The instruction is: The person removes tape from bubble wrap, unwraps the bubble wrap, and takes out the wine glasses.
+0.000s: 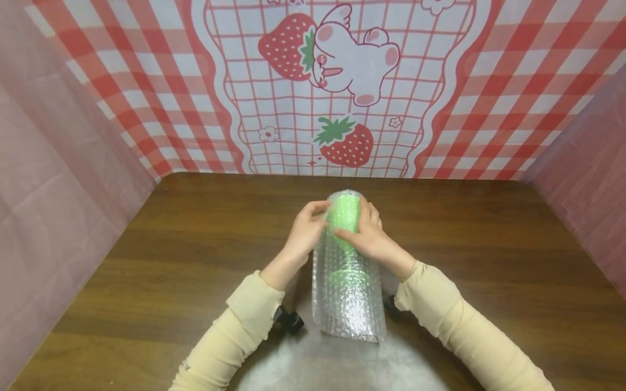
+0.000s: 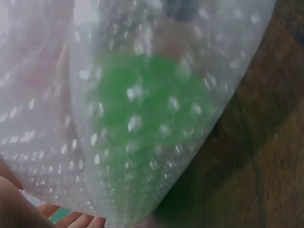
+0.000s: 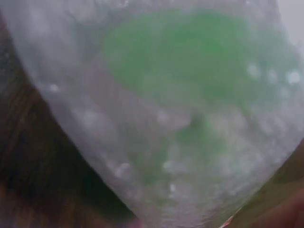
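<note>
Since both hands are up at the far end of the bubble wrap [image 1: 352,317], the green item [image 1: 345,213] is found inside it, mid-table, roughly upright in the head view. The item is gripped through the wrap by the right hand [image 1: 370,234], thumb across the front, fingers round the side. The wrap's left edge is pinched by the left hand [image 1: 305,229].

Only from the head can the full shape be made out: wide top, narrower middle, flat disc lower down, with spare wrap past it. In the left wrist view just a green patch is seen behind the bubbles, plus some fingers [image 2: 81,221] at the bottom left. In the right wrist one, a broad green oval is shown with a narrower bit below, pretty blurry; finger positions can't be told from that one.

The table [image 1: 112,277] is finished in brown wood grain, with a pale sheen at the near edge. It's backed by a red-and-white checked cloth [image 1: 508,108] printed with strawberries [image 1: 349,145], and flanked by pinkish curtains [image 1: 58,163].
</note>
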Tool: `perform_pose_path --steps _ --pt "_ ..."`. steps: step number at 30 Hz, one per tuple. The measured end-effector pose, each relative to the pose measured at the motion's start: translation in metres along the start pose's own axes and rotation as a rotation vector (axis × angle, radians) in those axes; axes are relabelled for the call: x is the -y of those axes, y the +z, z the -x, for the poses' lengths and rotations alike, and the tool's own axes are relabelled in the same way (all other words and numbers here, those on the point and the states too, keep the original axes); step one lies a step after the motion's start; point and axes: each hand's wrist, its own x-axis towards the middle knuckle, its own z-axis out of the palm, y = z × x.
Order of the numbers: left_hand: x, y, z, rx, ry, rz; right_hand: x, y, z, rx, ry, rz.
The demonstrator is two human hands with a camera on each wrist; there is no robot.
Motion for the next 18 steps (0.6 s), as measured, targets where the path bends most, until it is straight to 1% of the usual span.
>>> perform_pose_path --steps 6,9,14,18 --pt "0.001 -0.004 -0.003 -0.015 -0.007 0.027 -0.004 0.0 0.001 -0.02 -0.011 -0.035" --pt "0.003 -0.007 -0.004 -0.02 0.005 0.024 -0.007 0.0 0.002 -0.019 -0.015 -0.064" --pt "0.005 -0.011 -0.007 -0.038 0.033 -0.019 -0.01 0.0 0.002 -0.028 -0.034 -0.083" --pt "0.006 -0.013 -0.009 -0.044 0.039 -0.056 -0.012 0.0 0.003 -0.03 -0.052 -0.099"
